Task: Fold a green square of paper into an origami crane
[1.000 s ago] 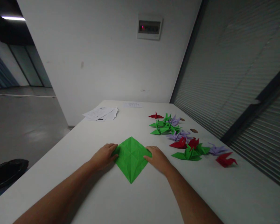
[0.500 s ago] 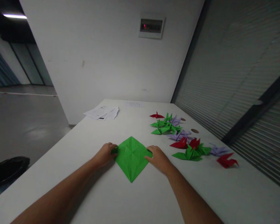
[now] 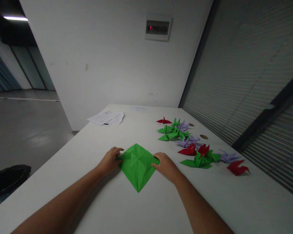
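A creased square of green origami paper point(image 3: 138, 167) lies before me, turned so that one corner points towards me. Fold lines cross it and meet around its middle. My left hand point(image 3: 111, 160) is at its left corner, with the fingers curled and closed on the edge there. At the opposite corner, my right hand point(image 3: 164, 163) pinches the paper between thumb and fingers. The left fingertips partly cover their corner. Both forearms reach in from the bottom of the head view.
Several folded paper cranes, among them a red crane point(image 3: 238, 167), a green crane point(image 3: 197, 161) and a purple crane point(image 3: 228, 157), stand along the right of the white table point(image 3: 127, 214). Printed sheets point(image 3: 104, 117) lie at the far left. A black-lined bin point(image 3: 9, 178) stands beyond the left edge.
The green paper has tilted slightly, its near corner a little closer to me and its left corner lower. My left hand's upper fingers have lifted and shifted a bit. The right hand stays put.
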`<state>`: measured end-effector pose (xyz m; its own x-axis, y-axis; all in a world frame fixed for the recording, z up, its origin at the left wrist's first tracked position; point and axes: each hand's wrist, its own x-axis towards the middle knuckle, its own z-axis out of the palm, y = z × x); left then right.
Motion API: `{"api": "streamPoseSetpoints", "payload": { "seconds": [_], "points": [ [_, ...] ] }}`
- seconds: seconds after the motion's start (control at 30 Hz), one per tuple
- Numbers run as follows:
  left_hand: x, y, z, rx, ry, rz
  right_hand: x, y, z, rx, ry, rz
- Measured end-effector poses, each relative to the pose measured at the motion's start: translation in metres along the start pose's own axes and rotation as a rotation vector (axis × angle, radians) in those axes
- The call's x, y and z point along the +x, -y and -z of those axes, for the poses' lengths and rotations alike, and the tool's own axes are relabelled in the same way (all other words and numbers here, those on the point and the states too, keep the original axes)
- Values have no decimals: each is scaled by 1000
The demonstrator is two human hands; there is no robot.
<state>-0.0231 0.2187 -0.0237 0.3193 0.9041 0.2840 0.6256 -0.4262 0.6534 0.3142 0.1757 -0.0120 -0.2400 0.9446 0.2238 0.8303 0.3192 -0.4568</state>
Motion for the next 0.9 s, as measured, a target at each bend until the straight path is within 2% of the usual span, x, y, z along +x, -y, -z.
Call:
{"api": "streamPoseSetpoints", "payload": {
  "seconds": [0.13, 0.27, 0.43, 0.57, 0.77, 0.9],
  "points": [
    [5, 13, -4, -181, -52, 128, 1, -4, -3, 23, -11, 6],
    [7, 17, -2, -319, -28, 215, 1, -6, -4, 32, -16, 11],
    [5, 10, 2, -312, 36, 175, 0, -2, -2, 53, -15, -65],
    [4, 9, 3, -330, 41, 166, -2, 0, -3, 62, -30, -108],
    [5, 8, 5, -527, 102, 156, -1, -4, -8, 157, -56, -130],
    [2, 4, 7, -555, 135, 105, 2, -9, -10, 210, -66, -185]
  ]
}}
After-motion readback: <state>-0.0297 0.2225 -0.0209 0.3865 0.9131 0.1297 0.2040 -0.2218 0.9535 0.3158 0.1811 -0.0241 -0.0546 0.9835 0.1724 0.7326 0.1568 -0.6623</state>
